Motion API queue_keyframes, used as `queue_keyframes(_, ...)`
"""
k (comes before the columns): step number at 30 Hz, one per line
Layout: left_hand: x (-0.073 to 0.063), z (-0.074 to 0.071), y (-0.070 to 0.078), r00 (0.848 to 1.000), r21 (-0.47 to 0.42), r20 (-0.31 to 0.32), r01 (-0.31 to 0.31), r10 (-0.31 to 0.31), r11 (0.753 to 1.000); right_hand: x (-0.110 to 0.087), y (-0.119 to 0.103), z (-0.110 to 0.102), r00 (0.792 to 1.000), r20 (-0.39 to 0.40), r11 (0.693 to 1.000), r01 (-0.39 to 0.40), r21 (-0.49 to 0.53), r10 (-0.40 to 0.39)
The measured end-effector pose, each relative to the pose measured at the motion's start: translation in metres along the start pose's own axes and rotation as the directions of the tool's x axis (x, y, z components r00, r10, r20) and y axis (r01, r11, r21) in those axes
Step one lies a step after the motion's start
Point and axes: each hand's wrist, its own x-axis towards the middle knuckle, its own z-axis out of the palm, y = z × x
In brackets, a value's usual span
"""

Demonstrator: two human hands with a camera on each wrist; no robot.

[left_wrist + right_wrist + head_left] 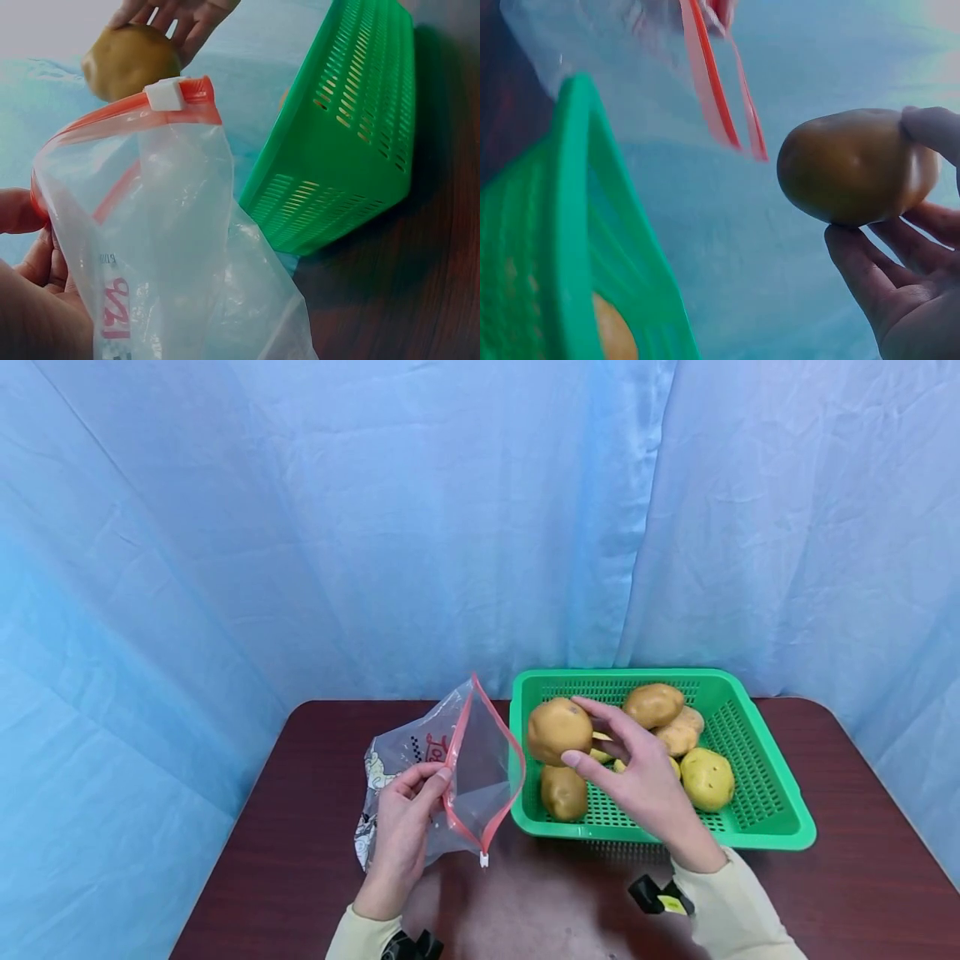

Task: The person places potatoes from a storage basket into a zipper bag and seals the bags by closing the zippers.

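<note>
With thumb and fingers my left hand (401, 831) pinches the red-edged mouth of a clear slider zip bag (483, 777). The bag's mouth gapes toward the right, and its white slider (483, 859) sits at the near end. My right hand (645, 772) grips a brown potato (559, 732) between thumb and fingertips, above the left part of a green basket (780, 841). In the right wrist view the potato (855, 166) is raised beside the bag's red rim (709, 82), a short gap apart. Part of the basket's contents is hidden behind my right hand.
Inside the basket lie another brown potato (564, 793) at the left, a brown potato (653, 705) and a paler one (681, 732) at the back, and a yellow-green lumpy round piece (707, 779) at the right. Blue curtains (450, 527) hang behind the dark table (262, 877).
</note>
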Motion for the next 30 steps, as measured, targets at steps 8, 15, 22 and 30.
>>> queue_keyframes(8,-0.001,0.004,-0.002,1.0,-0.009,0.002,0.005,-0.005,1.0,-0.009,-0.001,0.027,0.999,0.001,0.985,-0.05,0.167,0.051)
queue_keyframes(15,-0.003,0.007,-0.004,1.0,-0.048,0.014,0.0,0.001,0.999,-0.01,0.0,0.049,0.999,-0.042,0.989,0.028,0.146,-0.022)
queue_keyframes(22,-0.005,0.006,-0.004,0.999,-0.071,0.032,-0.015,0.017,0.997,-0.013,0.002,0.07,0.994,-0.03,0.991,0.105,-0.083,-0.108)
queue_keyframes(30,-0.007,0.003,-0.002,0.998,-0.122,0.063,-0.008,0.016,0.993,-0.016,0.004,0.078,0.996,-0.014,0.947,0.084,-0.31,-0.093)
